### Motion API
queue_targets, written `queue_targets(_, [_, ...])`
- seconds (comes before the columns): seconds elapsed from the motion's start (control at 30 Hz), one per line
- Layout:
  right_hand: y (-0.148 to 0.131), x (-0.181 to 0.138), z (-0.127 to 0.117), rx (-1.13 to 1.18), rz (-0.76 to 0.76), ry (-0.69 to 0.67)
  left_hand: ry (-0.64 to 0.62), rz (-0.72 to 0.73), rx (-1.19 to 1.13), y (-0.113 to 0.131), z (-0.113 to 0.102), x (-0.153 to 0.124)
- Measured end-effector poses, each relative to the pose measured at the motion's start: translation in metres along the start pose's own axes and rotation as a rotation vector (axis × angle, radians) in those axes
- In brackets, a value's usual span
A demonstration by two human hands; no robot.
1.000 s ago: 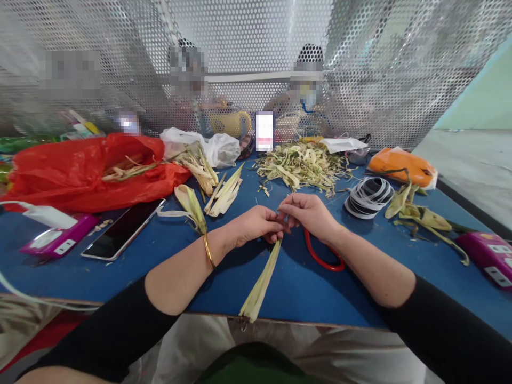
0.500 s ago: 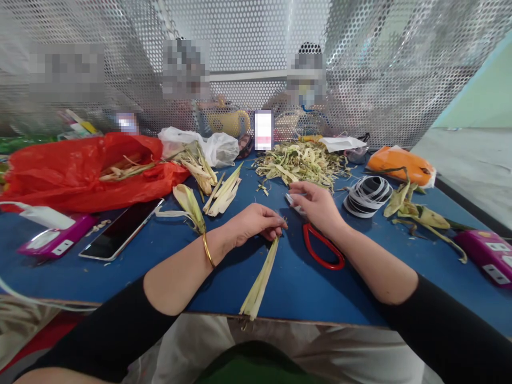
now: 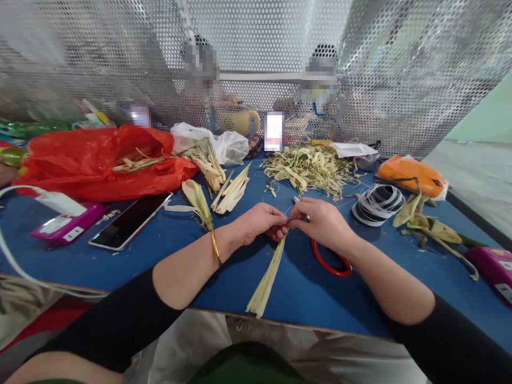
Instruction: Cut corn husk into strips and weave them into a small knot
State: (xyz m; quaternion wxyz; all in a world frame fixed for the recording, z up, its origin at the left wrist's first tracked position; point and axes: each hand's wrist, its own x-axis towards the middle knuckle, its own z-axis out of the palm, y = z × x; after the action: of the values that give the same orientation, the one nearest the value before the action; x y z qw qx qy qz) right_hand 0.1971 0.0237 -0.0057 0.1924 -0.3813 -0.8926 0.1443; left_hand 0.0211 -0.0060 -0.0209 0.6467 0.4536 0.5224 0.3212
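Note:
My left hand [image 3: 267, 223] is closed in a pinch on the upper end of a narrow bundle of pale corn husk [image 3: 267, 282], whose wider end points down toward the table's near edge. Thumb and fingers of my right hand [image 3: 314, 218] pinch together right at that gathered end, touching my left fingertips. What they grip is too small to make out; a fine thread seems to rise there. Red-handled scissors [image 3: 331, 271] lie under my right hand, blade tip showing beyond the fingers; whether the hand holds them is unclear.
Shredded husk [image 3: 310, 168] is heaped behind my hands. To the right sit a spool of white thread [image 3: 378, 205], dried husks [image 3: 434, 224] and an orange packet [image 3: 414, 176]. Leftward are husk pieces [image 3: 234, 192], a red bag [image 3: 80, 165], a phone [image 3: 132, 221] and a purple power strip [image 3: 72, 226].
My right hand has come down and left to meet my left fingertips at the husk's gathered end. The view has shifted a little; the left hand keeps its pinch.

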Motion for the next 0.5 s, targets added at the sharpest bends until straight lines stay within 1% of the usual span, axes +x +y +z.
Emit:
queue_targets(0.13, [0.0007, 0.0002, 0.004, -0.163, -0.131, 0.011, 0.004, -0.004, 0.008, 0.0017, 0.0003, -0.0003])
queue_targets(0.2, [0.0011, 0.0002, 0.0052, -0.229, -0.198, -0.004, 0.0, -0.008, 0.003, 0.0018, 0.0, -0.0003])
queue_targets(0.23, [0.0013, 0.0002, 0.0059, -0.243, -0.208, -0.019, -0.002, -0.011, 0.002, 0.0016, -0.0002, -0.0002])
queue_targets(0.3, [0.0019, 0.0002, 0.0072, -0.215, -0.163, -0.052, 0.0, -0.017, -0.003, 0.0008, -0.0006, 0.0004])
queue_targets(0.4, [0.0041, 0.0009, 0.0088, -0.077, -0.014, -0.072, 0.012, -0.014, -0.021, -0.0006, -0.0011, 0.0017])
queue_targets(0.5, [0.0066, 0.0026, 0.0084, 0.03, 0.089, -0.077, 0.031, -0.009, -0.035, -0.0011, -0.0012, 0.0023])
